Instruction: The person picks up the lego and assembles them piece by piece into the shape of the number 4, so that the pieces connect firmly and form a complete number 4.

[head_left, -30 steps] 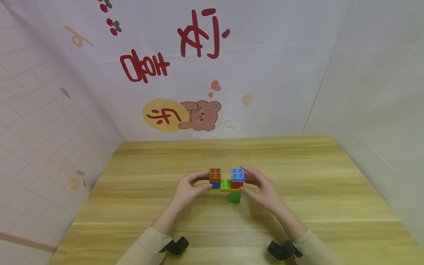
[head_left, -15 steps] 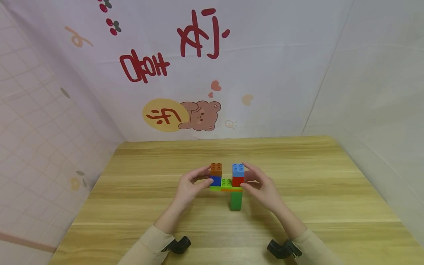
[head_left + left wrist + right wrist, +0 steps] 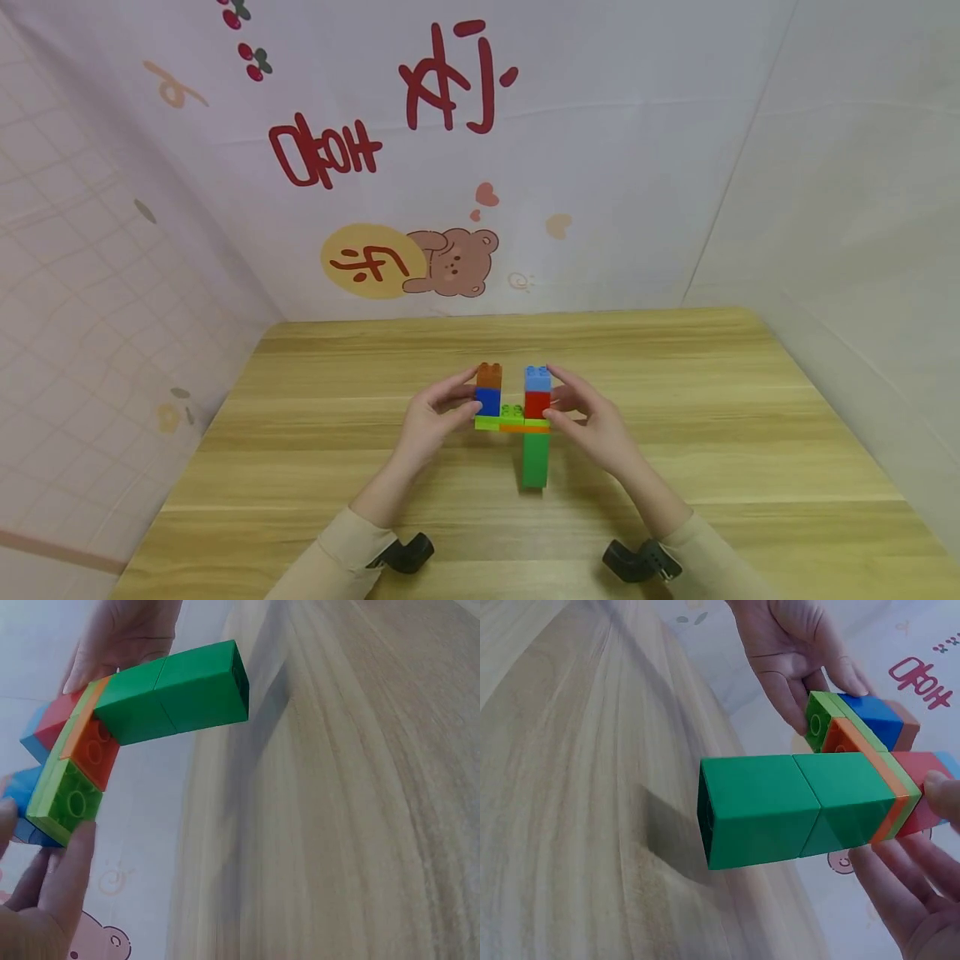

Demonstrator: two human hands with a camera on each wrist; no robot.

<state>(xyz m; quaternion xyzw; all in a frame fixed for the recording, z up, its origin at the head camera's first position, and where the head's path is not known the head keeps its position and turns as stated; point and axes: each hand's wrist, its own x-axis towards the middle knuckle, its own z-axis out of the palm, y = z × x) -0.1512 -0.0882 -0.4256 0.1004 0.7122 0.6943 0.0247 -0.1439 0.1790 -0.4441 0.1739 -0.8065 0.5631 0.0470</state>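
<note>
Both hands hold up one joined toy brick build over the wooden table. Its left column is a brown brick on a dark blue brick; its right column is a light blue brick on a red brick. A lime green plate joins them, with an orange plate underneath. Two green bricks hang as a leg below the right side. My left hand pinches the left column near the dark blue brick. With thumb and fingers, my right hand grips the red brick's side.
The wooden table stretches out under the hands. Behind it hangs a white printed cloth, with more cloth along the left and right sides. A black strap mount sits at each wrist.
The brick build has tipped, its studded top leaning away and the green leg swinging toward me, so more of its front faces and leg show. Both hands have kept their hold.
</note>
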